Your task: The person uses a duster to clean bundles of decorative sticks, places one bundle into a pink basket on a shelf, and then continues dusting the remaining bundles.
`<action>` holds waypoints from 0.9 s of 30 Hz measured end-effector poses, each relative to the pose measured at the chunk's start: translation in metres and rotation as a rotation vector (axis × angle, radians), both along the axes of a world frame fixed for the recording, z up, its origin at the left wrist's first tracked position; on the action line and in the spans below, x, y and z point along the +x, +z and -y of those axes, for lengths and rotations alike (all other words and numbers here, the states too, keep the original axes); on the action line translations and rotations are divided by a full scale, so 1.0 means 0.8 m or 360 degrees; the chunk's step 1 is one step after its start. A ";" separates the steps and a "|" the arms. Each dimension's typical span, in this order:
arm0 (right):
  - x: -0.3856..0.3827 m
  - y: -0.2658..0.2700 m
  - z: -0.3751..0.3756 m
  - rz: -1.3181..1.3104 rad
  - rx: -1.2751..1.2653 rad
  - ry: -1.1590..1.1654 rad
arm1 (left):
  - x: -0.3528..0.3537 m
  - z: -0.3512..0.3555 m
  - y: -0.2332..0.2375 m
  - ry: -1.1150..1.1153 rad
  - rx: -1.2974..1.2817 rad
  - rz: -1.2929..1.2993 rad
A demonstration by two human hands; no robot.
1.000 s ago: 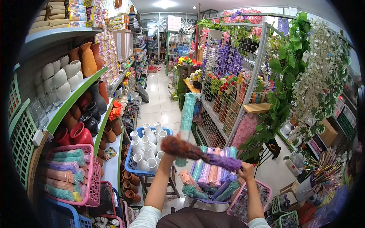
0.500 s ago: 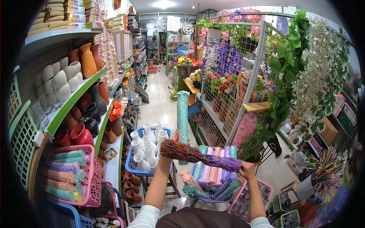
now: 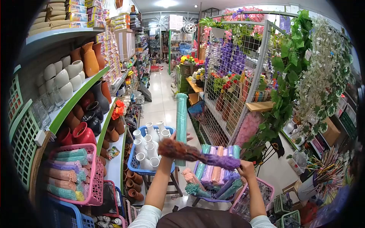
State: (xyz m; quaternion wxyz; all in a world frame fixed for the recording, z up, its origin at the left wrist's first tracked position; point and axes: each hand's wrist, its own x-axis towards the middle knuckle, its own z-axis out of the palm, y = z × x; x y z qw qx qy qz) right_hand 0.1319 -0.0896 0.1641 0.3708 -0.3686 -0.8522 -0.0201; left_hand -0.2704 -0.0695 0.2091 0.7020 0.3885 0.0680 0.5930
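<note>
Head view: the right hand (image 3: 248, 169) has its grip wrapped round the purple end of a duster (image 3: 197, 155), whose long axis slants up-left, crossing before an upright turquoise bundle (image 3: 181, 121); contact cannot be told. The left hand (image 3: 173, 137), nearer the bundle, clasps its lower part, fingers showing beyond it.

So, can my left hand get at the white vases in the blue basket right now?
Probably not without freeing it first: your left hand appears to hold the teal bundle. Otherwise the way looks clear, since the white vases stand uncovered close beside it.
</note>
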 end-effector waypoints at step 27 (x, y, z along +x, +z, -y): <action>-0.012 0.029 -0.004 -0.0368 -0.0066 -0.0561 | 0.055 0.019 0.007 0.0088 -0.0059 -0.0446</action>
